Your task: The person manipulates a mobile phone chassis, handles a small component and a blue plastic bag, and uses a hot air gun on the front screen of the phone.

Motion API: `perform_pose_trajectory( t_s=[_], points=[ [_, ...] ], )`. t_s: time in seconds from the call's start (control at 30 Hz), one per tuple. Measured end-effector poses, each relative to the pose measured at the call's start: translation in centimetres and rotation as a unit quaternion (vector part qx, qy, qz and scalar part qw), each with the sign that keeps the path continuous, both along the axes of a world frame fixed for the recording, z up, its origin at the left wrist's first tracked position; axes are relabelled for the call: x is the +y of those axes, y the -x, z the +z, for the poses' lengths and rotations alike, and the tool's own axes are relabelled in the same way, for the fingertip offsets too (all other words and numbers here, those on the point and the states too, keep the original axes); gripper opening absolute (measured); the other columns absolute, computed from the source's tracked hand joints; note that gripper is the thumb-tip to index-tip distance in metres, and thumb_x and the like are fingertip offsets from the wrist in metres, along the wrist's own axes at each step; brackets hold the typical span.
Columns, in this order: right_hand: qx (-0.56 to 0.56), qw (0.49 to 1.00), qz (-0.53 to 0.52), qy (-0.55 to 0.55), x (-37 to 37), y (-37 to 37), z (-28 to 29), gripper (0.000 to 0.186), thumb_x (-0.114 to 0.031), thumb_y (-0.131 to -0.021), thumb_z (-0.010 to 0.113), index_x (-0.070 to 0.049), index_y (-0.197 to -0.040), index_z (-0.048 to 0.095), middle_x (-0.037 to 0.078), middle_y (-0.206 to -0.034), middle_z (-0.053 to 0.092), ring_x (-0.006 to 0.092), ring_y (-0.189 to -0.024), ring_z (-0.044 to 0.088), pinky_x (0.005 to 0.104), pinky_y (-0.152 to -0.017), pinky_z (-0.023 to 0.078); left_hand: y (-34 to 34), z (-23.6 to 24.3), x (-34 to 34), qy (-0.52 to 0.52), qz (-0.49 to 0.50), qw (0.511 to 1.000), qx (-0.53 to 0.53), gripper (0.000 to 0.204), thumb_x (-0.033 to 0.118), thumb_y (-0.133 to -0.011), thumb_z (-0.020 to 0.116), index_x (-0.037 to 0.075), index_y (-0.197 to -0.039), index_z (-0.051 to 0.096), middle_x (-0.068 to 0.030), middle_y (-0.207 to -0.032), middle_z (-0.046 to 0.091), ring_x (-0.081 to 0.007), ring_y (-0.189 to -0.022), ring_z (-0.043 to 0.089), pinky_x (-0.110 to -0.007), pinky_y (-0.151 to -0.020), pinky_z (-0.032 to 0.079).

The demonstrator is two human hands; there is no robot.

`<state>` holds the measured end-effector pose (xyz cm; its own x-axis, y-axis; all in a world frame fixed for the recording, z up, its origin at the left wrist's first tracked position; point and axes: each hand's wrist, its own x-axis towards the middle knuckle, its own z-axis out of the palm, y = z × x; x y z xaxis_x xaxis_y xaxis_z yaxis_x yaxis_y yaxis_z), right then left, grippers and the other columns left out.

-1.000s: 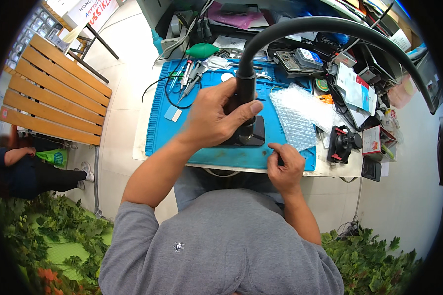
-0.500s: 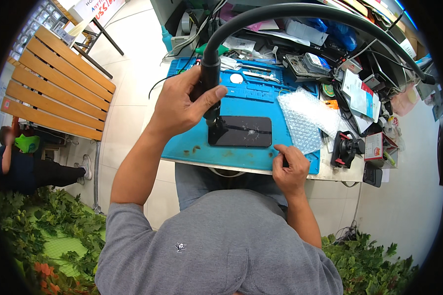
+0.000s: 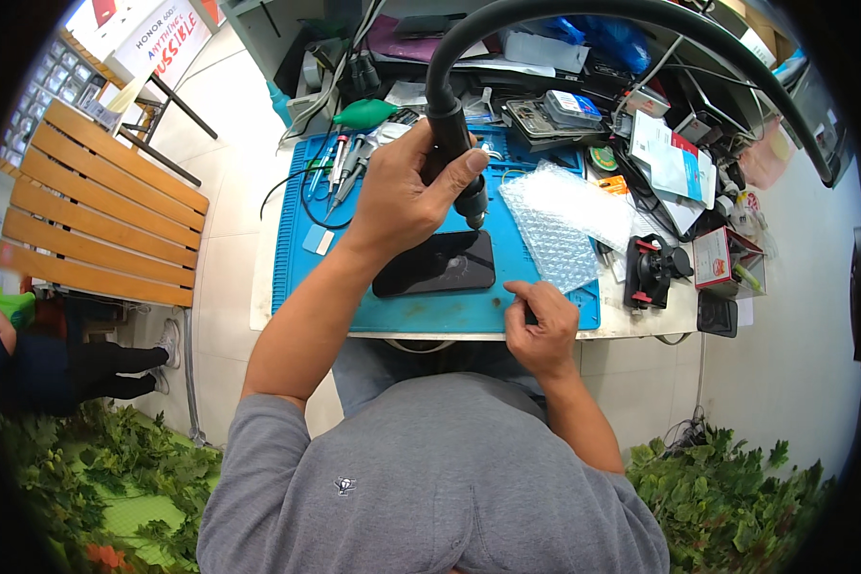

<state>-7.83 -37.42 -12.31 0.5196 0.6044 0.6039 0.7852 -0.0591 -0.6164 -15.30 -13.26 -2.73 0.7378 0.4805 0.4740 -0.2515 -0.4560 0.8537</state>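
Observation:
My left hand (image 3: 404,196) is wrapped round the handle of a black hot air gun (image 3: 451,132), whose thick hose arches up and off to the right. Its nozzle points down over the top edge of a smartphone (image 3: 435,266). The phone lies flat on a blue work mat (image 3: 392,319), its glossy black face cracked near the middle. By the phone's lower right corner, my right hand (image 3: 547,330) rests closed at the front of the mat. Something small and dark shows between its thumb and fingers, too hidden to name.
Bubble wrap (image 3: 569,230) covers the mat's right side, with a black and red clamp-like holder (image 3: 652,271) beyond it. Screwdrivers and tweezers (image 3: 347,170) lie far left, near a green air blower (image 3: 364,114). Boxes and papers crowd the back right. A wooden slatted table (image 3: 105,206) stands left.
The hot air gun's nozzle has shifted right along the phone, from its left end to its upper right. My head view has shifted slightly too. The right hand keeps its pose.

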Motion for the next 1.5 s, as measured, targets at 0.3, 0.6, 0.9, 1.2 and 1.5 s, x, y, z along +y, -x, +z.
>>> perform_pose_trajectory(
  t_s=[0.3, 0.6, 0.9, 1.2, 1.5],
  points=[
    [0.060, 0.997, -0.032, -0.046, -0.8, 0.4, -0.3, 0.032, 0.011, -0.083, 0.069, 0.001, -0.112, 0.078, 0.009, -0.072, 0.062, 0.0199, -0.059, 0.061, 0.0329, -0.056, 0.047, 0.3, 0.1, -2.8, 0.031, -0.056, 0.997, 0.038, 0.034, 0.030, -0.107, 0.081, 0.000, -0.118, 0.072, -0.0038, -0.094, 0.073, -0.0079, -0.081, 0.066, -0.026, -0.072, 0.053],
    [0.042, 0.998, -0.015, 0.046, 0.3, 0.4, 0.7, 0.039, 0.006, -0.085, 0.070, -0.001, -0.124, 0.077, 0.009, -0.074, 0.066, 0.0215, -0.060, 0.063, 0.0368, -0.058, 0.051, 4.6, 0.3, -2.4, 0.010, -0.079, 0.995, 0.064, 0.033, 0.027, -0.107, 0.081, -0.002, -0.118, 0.070, -0.0057, -0.096, 0.074, -0.0108, -0.086, 0.068, -0.027, -0.078, 0.055],
    [-0.026, 0.997, -0.001, 0.072, 0.7, 0.4, 0.7, 0.028, 0.006, -0.080, 0.070, -0.003, -0.105, 0.079, 0.012, -0.075, 0.065, 0.0305, -0.064, 0.064, 0.0418, -0.059, 0.050, 10.1, 1.2, 0.9, -0.006, 0.001, 0.993, 0.118, 0.032, 0.028, -0.106, 0.082, 0.000, -0.116, 0.071, -0.0043, -0.089, 0.072, -0.0107, -0.081, 0.067, -0.026, -0.077, 0.055],
    [-0.038, 0.996, -0.009, 0.082, 0.5, 0.2, 0.6, 0.028, 0.006, -0.080, 0.071, -0.004, -0.104, 0.079, 0.011, -0.075, 0.065, 0.0295, -0.064, 0.064, 0.0417, -0.059, 0.049, 8.3, 0.8, 4.4, -0.096, 0.082, 0.987, 0.100, 0.034, 0.031, -0.106, 0.082, 0.000, -0.116, 0.072, -0.0056, -0.092, 0.073, -0.0119, -0.086, 0.069, -0.028, -0.081, 0.055],
    [-0.024, 0.998, -0.005, 0.055, 0.5, 0.2, 0.3, 0.028, 0.007, -0.078, 0.072, -0.004, -0.103, 0.080, 0.011, -0.073, 0.064, 0.0292, -0.062, 0.063, 0.0410, -0.058, 0.049, 2.6, -0.2, 1.4, -0.009, 0.029, 0.999, 0.017, 0.033, 0.032, -0.106, 0.082, 0.002, -0.104, 0.068, -0.0014, -0.079, 0.068, -0.0070, -0.069, 0.058, -0.028, -0.061, 0.046]
  ],
)
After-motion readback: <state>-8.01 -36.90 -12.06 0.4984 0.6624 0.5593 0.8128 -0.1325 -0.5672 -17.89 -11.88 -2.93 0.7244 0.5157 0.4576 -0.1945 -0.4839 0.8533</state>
